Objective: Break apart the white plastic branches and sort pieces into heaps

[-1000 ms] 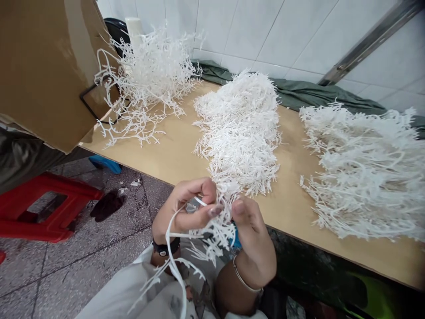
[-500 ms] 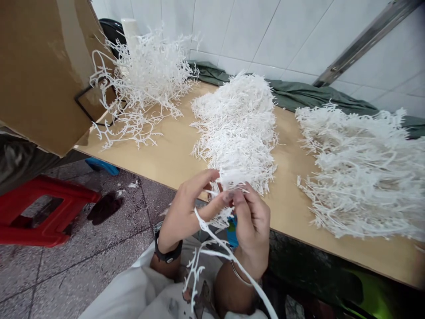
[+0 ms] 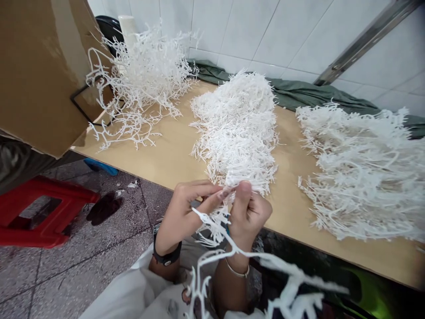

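Note:
My left hand (image 3: 184, 215) is closed, thumb against fingers, on a white plastic branch (image 3: 229, 241). The branch's forked arms hang down to the right across my right forearm, its far end blurred. Beside it, my right hand (image 3: 247, 217) is curled with its thumb raised, fingertips meeting the left hand's. What it pinches is hidden. White thin sprigs (image 3: 212, 228) hang below the two hands. Just beyond my fingertips, the near end of a long heap of white sprigs (image 3: 239, 128) lies on the table (image 3: 179, 155).
A looser tangle of white branches (image 3: 146, 75) lies at the left, near a cardboard box (image 3: 40, 66). Another white heap (image 3: 361, 177) spreads on the right. Green cloth (image 3: 299, 95) runs along the tiled wall. A red stool (image 3: 46, 188) stands on the floor.
My right hand has curled tighter, its thumb now raised. The branch's forks have swung out to the right over my right wrist. My left hand has shifted slightly.

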{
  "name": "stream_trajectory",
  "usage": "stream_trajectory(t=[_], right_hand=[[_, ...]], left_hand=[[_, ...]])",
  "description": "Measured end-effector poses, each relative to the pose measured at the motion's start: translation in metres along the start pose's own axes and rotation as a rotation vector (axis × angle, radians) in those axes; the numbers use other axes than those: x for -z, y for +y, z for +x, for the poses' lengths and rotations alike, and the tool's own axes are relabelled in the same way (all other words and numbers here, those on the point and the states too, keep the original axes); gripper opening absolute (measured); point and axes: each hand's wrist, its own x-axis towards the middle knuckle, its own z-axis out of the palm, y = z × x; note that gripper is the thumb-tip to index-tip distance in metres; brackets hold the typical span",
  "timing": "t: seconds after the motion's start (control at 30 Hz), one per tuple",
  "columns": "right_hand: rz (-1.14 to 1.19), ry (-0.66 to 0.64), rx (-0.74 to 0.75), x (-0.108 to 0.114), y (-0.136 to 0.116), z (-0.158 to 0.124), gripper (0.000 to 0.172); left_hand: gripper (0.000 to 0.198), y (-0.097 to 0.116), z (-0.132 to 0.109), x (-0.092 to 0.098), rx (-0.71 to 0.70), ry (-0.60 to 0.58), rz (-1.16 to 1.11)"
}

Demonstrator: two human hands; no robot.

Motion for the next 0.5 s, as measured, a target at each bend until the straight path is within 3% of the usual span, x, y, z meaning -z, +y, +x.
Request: stream_trajectory(t=[0.13,0.33,0.43,0.5], right_hand=[[0.073,0.170,-0.065,0.005,-0.004,-0.006,0.051],[0.111,0.473,-0.012,0.004,-0.021,0.003,0.052],[0.159,0.521,-0.056,0.003,-0.031,0.008,0.048],[0.177,0.486,-0.064,0.006,-0.031,0.010,0.046]], left_hand=[[0.009,0.005,-0.004,-0.004,-0.014,-0.045,-0.081],[0.012,0.017,-0.012,-0.010,-0.026,-0.186,-0.072],[0.014,0.018,-0.012,-0.012,-0.037,-0.230,-0.054],[0.015,0.015,-0.010,-0.015,-0.039,-0.241,-0.045]])
